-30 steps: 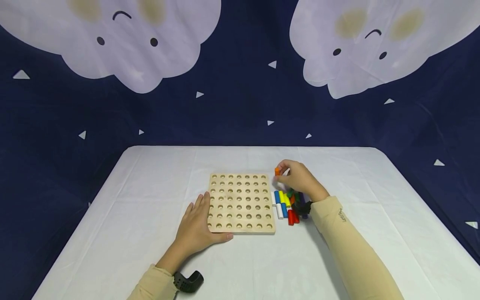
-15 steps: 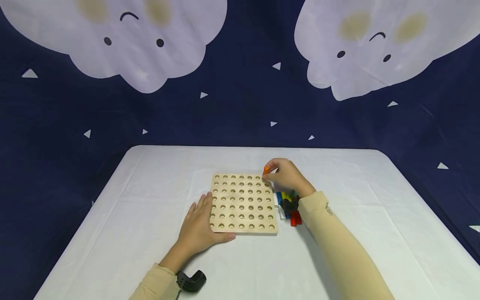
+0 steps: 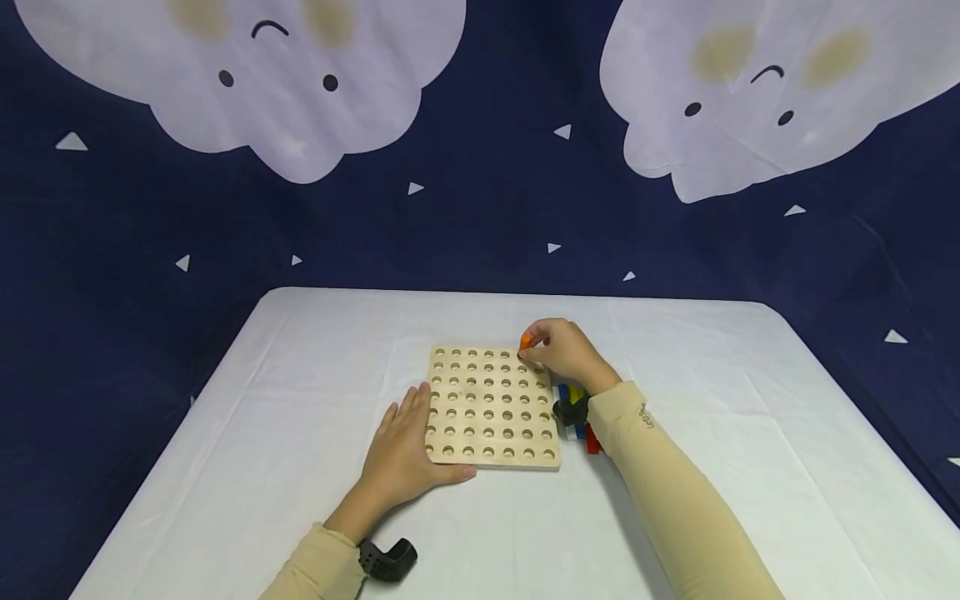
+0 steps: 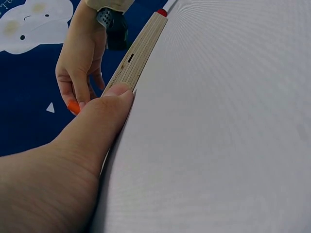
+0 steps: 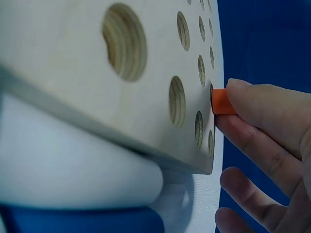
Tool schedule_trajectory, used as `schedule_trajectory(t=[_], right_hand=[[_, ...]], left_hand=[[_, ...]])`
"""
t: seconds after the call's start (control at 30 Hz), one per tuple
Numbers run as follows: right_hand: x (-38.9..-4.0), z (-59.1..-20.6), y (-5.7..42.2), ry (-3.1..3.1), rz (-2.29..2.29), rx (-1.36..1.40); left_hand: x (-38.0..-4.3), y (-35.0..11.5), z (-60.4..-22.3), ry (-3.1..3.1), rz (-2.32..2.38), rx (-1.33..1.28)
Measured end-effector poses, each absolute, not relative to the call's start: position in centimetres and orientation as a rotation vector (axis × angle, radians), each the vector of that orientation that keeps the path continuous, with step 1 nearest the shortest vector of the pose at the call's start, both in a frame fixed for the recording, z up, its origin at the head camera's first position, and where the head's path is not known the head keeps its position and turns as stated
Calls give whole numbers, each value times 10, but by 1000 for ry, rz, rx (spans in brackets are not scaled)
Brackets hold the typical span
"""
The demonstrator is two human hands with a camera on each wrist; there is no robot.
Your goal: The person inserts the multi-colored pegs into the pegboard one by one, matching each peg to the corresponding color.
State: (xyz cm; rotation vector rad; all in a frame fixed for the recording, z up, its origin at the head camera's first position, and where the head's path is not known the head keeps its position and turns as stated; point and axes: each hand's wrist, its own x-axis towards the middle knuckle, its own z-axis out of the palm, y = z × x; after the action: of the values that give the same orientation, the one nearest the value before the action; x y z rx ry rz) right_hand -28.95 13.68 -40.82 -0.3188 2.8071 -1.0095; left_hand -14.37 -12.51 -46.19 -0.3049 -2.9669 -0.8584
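Note:
A square pale wooden board (image 3: 487, 425) with rows of round holes lies on the white table. Between thumb and fingertips my right hand (image 3: 564, 350) pinches an orange peg (image 5: 222, 102) upright over the back row, near the far right corner. In the right wrist view the peg's end meets a hole's mouth; how deep it sits I cannot tell. My left hand (image 3: 401, 450) rests against the board's near left corner, fingers straight along the left side. Its thumb (image 4: 104, 109) lies along the front edge.
Coloured pegs (image 3: 593, 442) lie right of the board, partly hidden beneath the right wrist and its black camera (image 3: 572, 411). A white peg (image 5: 82, 155) and a blue one (image 5: 87, 221) show up close. A dark blue cloth (image 3: 480, 233) with clouds hangs behind the table (image 3: 337, 333).
The right hand has carried the orange peg leftward from beyond the loose pegs to the board's back row. My left hand has kept its place at the board, and the view has shifted slightly.

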Motion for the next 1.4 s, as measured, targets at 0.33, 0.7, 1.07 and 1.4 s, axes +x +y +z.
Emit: schedule_trajectory(t=[0.33,0.7,1.07,1.4], right_hand=[[-288,-406,136,2812,-987,-330],[-287,-405,135,2798,-1002,-333],[-284,-408,136,2730,-1079,-311],[-281,-393,165,2820,-973,-361]], left_hand=[[-144,-124,-462,-2946,-869,-305],[-144,-125,-463,-2954,-856,-307],[-144,-124,-462,-2991,-845,-312],[-144,-124,-463,-2972,-843,-302]])
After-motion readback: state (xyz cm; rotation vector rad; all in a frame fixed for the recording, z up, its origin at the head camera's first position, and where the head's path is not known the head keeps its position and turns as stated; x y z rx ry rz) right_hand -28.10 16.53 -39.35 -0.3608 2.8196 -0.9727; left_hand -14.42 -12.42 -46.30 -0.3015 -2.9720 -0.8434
